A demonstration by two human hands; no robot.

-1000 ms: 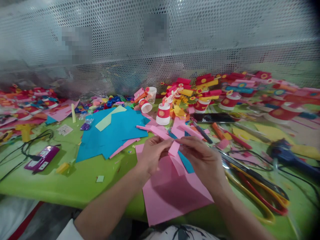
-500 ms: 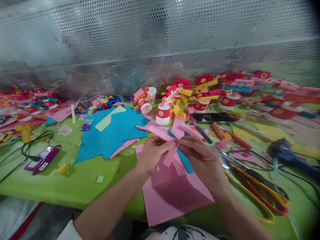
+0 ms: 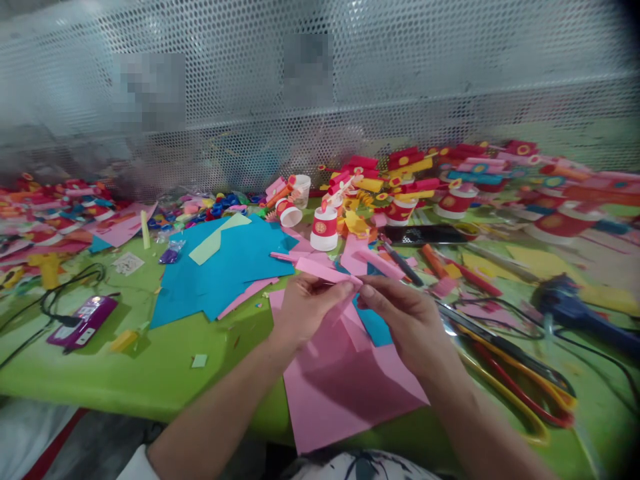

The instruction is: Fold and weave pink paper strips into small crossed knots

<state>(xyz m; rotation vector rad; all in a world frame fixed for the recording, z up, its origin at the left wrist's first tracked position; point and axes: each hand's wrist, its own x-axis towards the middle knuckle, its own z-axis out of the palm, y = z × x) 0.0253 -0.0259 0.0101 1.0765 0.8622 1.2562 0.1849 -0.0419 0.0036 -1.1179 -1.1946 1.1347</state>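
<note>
Both my hands are raised over the pink paper sheet (image 3: 350,400) at the table's front. A narrow pink paper strip (image 3: 323,269) is pinched between the thumb and fingers of my left hand (image 3: 305,307). At the strip's right end, the curled thumb and fingertips of my right hand (image 3: 410,313) close on it. That end looks folded or rolled small, and my fingers partly hide it. Behind my hands stands an upside-down white paper cup (image 3: 324,230) with a red band. More pink pieces and a blue piece (image 3: 375,323) lie under the hands.
Blue sheets (image 3: 225,273) lie left of my hands on the green table (image 3: 165,373). To the right are large scissors (image 3: 530,393), a dark blue glue gun (image 3: 575,310) and a phone (image 3: 425,235). A purple power strip (image 3: 85,322) with cables sits left. Decorated cups line the perforated metal panel (image 3: 240,87).
The strip's loose end, which hung down between my hands, no longer shows there. My right fingertips have shifted slightly at the strip's end. My left hand keeps its grip.
</note>
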